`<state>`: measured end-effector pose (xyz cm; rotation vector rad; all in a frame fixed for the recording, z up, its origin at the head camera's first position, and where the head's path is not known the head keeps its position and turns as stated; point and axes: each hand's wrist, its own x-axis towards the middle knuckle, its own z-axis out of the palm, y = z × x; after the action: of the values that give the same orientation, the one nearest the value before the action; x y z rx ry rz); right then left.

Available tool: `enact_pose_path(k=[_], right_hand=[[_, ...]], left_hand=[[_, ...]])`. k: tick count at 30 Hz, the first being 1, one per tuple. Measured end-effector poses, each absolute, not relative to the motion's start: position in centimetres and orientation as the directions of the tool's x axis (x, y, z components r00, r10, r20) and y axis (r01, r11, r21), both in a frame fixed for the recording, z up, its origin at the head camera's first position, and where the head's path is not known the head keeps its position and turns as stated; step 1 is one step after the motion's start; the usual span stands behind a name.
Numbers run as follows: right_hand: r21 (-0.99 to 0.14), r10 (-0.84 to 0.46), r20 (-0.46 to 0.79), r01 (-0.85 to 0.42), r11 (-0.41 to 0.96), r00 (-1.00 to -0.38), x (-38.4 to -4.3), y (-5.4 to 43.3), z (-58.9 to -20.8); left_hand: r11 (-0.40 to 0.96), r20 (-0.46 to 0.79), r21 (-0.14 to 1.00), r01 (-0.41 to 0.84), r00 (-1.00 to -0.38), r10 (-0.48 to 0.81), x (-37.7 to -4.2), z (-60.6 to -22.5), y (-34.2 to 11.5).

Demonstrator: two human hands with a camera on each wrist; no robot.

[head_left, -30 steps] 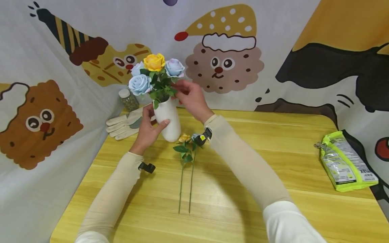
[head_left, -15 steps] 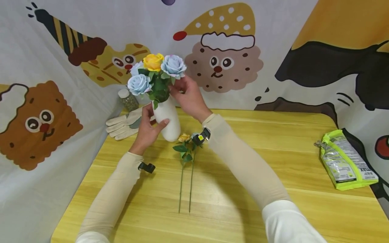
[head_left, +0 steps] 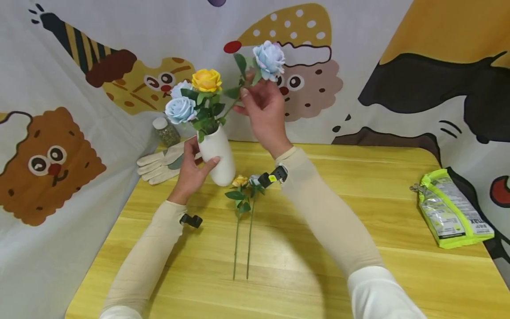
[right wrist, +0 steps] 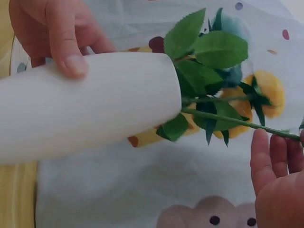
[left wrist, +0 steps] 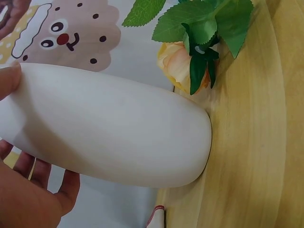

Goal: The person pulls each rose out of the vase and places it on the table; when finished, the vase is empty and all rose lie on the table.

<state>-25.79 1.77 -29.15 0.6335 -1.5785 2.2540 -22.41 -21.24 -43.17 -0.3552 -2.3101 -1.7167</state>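
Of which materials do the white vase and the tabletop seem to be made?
White vase: probably matte ceramic, though plastic is possible; smooth, softly shaded surface. Tabletop: wood or wood-look laminate, slightly glossy; yellow grain and soft reflection show.

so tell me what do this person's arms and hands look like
The left hand and right hand are ungloved. Snug beige sleeves reach the wrists, with white sleeves above. Each wrist wears a black device; the right one has a yellow mark.

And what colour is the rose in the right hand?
The rose in the right hand is pale blue; the head view shows it best.
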Motion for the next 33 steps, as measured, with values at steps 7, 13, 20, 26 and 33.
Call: enact_pose_path(k=[7, 13, 20, 26, 33], right_hand=[[-0.793, 0.101, 0.524, -0.528, -0.303, -0.845, -25.8, 3.3, -29.7], [-0.754, 0.183, 0.519, -0.548, -0.363, -0.835, -25.6, 4.8, -30.1], [-0.713, 0.381, 0.472, -0.598, -0.365, -0.795, -24.9, 6.6, -31.0], [-0.721, 0.428, 0.443, -0.597, -0.352, -0.788, -24.4, 8.1, -32.6], [-0.796, 0.374, 0.451, -0.555, -0.242, -0.81, -23.7, 9.8, -35.8]], left_hand=[[0.259, 0.336, 0.906, 0.335, -0.941, 0.042, -22.3, -43.2, -21.3], [0.253, 0.351, 0.904, 0.346, -0.936, 0.024, -22.4, -43.1, -21.3], [0.254, 0.353, 0.902, 0.349, -0.935, 0.03, -22.4, -43.4, -21.3], [0.262, 0.345, 0.904, 0.338, -0.938, 0.018, -22.3, -43.6, -21.3], [0.243, 0.359, 0.904, 0.353, -0.933, 0.021, -22.6, -43.5, -20.9]])
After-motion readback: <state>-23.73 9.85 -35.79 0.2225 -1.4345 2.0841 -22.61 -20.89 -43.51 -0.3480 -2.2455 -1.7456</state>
